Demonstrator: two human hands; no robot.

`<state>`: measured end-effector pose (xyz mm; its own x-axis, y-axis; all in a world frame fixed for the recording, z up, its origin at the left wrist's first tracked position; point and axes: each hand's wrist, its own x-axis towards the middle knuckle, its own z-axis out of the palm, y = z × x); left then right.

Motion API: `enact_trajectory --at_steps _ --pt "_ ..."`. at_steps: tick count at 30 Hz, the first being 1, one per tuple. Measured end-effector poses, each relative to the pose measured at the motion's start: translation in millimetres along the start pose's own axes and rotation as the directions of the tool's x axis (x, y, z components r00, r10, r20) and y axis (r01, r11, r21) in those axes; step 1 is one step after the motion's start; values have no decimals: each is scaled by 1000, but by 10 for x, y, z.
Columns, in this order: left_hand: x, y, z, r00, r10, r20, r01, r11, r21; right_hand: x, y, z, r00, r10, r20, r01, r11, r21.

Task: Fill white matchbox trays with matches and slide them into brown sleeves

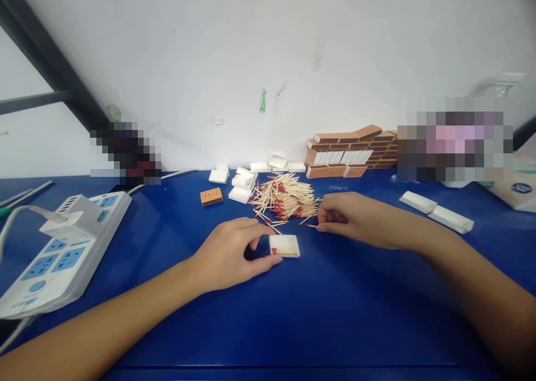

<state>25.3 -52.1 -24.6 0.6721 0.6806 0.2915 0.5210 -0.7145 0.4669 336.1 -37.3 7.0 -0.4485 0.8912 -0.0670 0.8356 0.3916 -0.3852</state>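
Matchsticks (287,198) still lie in a big loose pile at twelve o'clock of the white tray (285,245), which holds only a few, so filling looks barely begun. Left hand (234,255) pinches the tray's left edge; right hand (349,216) pinches one match. Finished box stacks (352,152) behind are partly pixelated.

— How many hands are at the white tray (285,245)?
— Two, one on each side.
— Trays right of it?
— Two, lying end to end.
— Closed boxes?
— One lone box (211,196) to its left; the stack (352,153) behind is too many to count, like the matches (287,198).
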Motion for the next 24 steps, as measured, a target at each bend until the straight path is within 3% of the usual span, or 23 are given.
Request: enact_trajectory --at_steps 2,6,9,14,18,21,24 --pt "1 -4 -5 1000 -6 -10 6 1000 4 -9 -97 26 999 -39 2 39 998 46" --pt "-4 -6 -7 1000 -12 -21 12 1000 2 -35 -417 99 982 -158 -107 173 975 140" --pt "-9 -6 -2 1000 -2 -24 2 1000 -6 -37 -539 158 968 -209 -135 226 966 122" --pt "-9 -11 8 1000 0 -23 0 1000 -14 45 -278 134 950 -200 -238 209 978 14" --pt "-12 -1 10 1000 12 -17 -12 1000 -16 119 -79 162 970 -194 -147 198 980 16" --pt "-19 10 1 998 47 -32 -47 999 -11 120 -89 218 977 -190 -93 194 980 35" --pt "-22 15 -10 988 121 -100 -118 992 44 85 -172 238 969 -192 -157 202 978 49"
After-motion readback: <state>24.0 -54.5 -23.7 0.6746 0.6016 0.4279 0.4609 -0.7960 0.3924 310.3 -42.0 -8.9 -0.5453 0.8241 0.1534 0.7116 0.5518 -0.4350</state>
